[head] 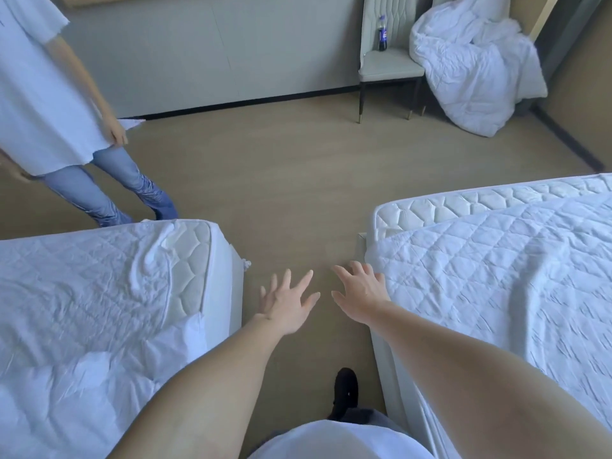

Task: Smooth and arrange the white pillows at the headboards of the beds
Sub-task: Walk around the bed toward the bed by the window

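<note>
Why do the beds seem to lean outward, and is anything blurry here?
Head view: the wide-angle lens splays the left bed and right bed outward; soft, bluish daylight, no glare; both hands, left and right, look slightly soft.

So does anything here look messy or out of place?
Yes. A white duvet is dumped in a heap over a chair, trailing to the floor. A cola bottle stands on the next chair's seat. The left bed's cover is rumpled, baring the mattress corner.
</note>
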